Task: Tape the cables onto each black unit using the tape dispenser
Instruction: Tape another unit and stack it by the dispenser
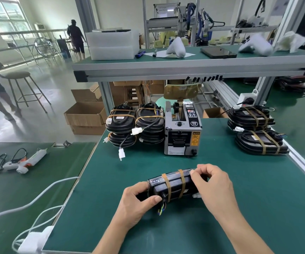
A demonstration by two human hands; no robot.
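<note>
Gripping the black unit (173, 186) at its near end, your left hand (138, 202) steadies it on the green mat (239, 208), directly in front of the tape dispenser (182, 132). Your right hand (212, 186) pinches its far end, likely pressing tape down; two tan bands already wrap it. Left of the dispenser stand stacked units (135, 123) with loose connectors; right of it lie taped units (257, 131), seemingly finished.

factory assembly floor | green-matted workbench (221, 208) | aluminium-frame shelf (184, 68) | cardboard boxes (85, 116)
</note>
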